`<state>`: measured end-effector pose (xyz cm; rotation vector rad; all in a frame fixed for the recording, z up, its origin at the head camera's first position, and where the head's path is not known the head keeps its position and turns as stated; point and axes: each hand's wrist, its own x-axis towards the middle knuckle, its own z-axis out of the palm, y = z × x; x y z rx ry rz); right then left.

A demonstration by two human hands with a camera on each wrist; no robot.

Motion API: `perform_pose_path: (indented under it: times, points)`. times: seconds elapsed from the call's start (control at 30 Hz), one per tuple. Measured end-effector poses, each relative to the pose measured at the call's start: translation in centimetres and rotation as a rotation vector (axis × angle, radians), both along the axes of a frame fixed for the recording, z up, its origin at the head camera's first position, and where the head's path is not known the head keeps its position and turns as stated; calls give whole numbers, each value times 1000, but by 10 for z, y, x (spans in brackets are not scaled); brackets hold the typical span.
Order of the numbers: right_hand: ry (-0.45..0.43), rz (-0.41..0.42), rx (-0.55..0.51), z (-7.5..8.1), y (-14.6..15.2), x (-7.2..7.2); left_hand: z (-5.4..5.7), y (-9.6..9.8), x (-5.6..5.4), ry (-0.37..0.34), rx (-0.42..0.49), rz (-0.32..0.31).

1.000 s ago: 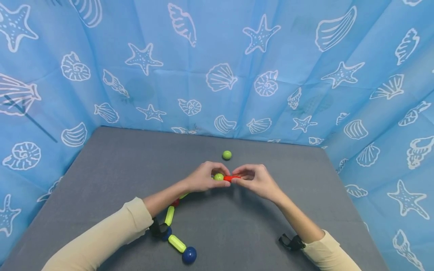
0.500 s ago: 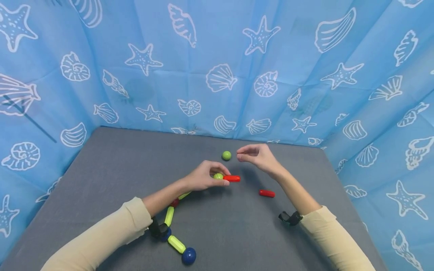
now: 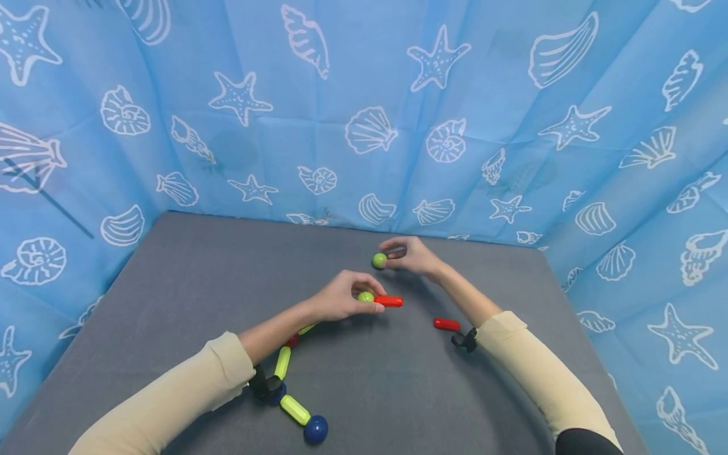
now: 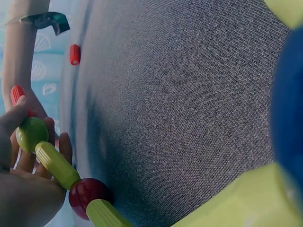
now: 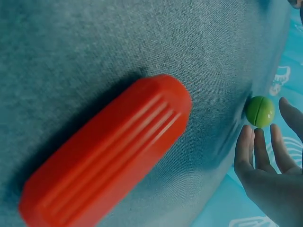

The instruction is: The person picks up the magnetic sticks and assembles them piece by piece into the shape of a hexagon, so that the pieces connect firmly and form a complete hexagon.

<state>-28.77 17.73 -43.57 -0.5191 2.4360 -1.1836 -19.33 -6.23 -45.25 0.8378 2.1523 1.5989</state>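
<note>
My left hand (image 3: 343, 298) grips a chain of toy rods and balls at its far end, around a green ball (image 4: 32, 134) and the red rod (image 3: 390, 301) joined to it. A yellow-green rod (image 4: 57, 164) links that ball to a dark red ball (image 4: 88, 197). Farther back, my right hand (image 3: 417, 256) has its fingers and thumb spread around a loose green ball (image 5: 260, 111) on the table. In the right wrist view, a gap shows between thumb and ball. A loose red rod (image 3: 447, 324) lies below the right forearm.
Nearer the front, the chain continues through yellow-green rods (image 3: 295, 409) to a blue ball (image 3: 315, 430). The grey table (image 3: 364, 392) ends at a blue shell-print curtain (image 3: 341, 82) behind and at both sides. Black straps (image 3: 465, 340) circle the wrists.
My right hand let go of the red rods, leaving one on the table and one on the chain. It moved back and left to the loose green ball. The left hand stays put.
</note>
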Motion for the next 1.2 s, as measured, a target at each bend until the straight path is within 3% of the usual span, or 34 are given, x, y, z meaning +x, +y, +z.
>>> perform_pose_path:
  times: [0.3, 0.53, 0.93, 1.2]
  points:
    - [-12, 31, 52, -5, -4, -4, 1, -1, 0, -4, -11, 5]
    - [12, 18, 52, 12, 7, 6, 2, -1, 1, -2, -18, 7]
    - [72, 56, -19, 47, 38, 55, 1, -1, 0, 4, -29, 15]
    - [78, 47, -45, 54, 55, 90, 1, 0, 0, -7, -38, 21]
